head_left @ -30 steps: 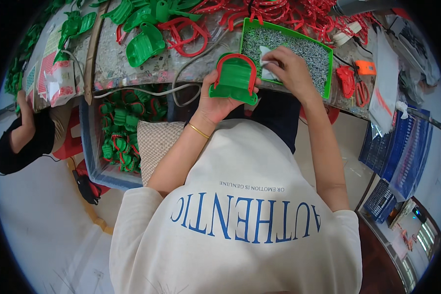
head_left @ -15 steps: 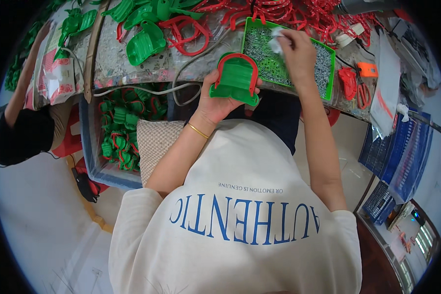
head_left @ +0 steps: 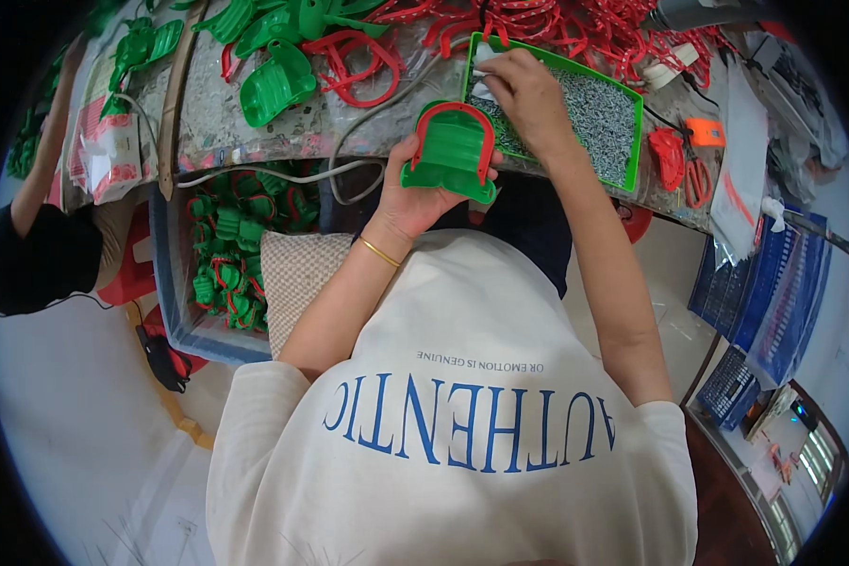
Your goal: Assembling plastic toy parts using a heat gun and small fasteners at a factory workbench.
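Note:
My left hand grips a green plastic scoop-shaped part in front of the table edge. A red U-shaped plastic strip runs along that part's upper rim. Over the left end of a green-rimmed tray, my right hand pinches a crumpled white scrap, maybe cloth or paper. The tray holds a mass of small grey metal pieces that look like screws. My right fingertips partly hide the scrap.
Green plastic parts and red U-shaped strips lie on the table. Below left, a blue-grey bin holds assembled pieces. Scissors lie right of the tray. A grey cable hangs at the edge. Another person's arm is far left.
My right hand has moved left across the tray with the white scrap, uncovering more grey pieces at the middle. My left hand and the green part have hardly moved.

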`<action>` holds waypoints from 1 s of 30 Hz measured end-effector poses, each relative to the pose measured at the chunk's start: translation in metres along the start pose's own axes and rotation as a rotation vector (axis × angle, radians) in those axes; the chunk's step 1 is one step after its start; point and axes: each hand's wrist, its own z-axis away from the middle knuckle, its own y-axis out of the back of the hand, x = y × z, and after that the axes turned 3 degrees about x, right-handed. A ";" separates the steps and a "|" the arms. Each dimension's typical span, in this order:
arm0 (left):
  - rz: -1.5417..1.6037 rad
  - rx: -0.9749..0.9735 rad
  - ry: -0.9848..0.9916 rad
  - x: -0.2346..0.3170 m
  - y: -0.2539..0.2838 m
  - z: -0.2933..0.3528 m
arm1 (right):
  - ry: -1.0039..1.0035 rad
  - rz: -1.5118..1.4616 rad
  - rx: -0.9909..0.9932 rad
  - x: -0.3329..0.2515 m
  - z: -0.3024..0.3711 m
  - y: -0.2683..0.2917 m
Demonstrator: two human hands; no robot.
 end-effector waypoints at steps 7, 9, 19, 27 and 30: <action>-0.016 -0.010 -0.002 0.000 0.000 -0.001 | 0.007 -0.107 -0.081 -0.012 0.007 -0.003; -0.029 0.012 -0.004 0.000 -0.001 -0.001 | -0.002 -0.112 -0.092 -0.007 0.008 0.001; -0.007 -0.011 -0.007 0.000 0.003 -0.001 | -0.083 -0.019 -0.034 -0.008 0.019 0.010; 0.029 -0.068 0.016 0.000 0.008 -0.003 | -0.160 -0.003 -0.019 0.006 0.020 0.019; 0.018 -0.040 0.011 0.000 0.005 -0.002 | -0.122 -0.056 -0.058 -0.011 0.018 0.004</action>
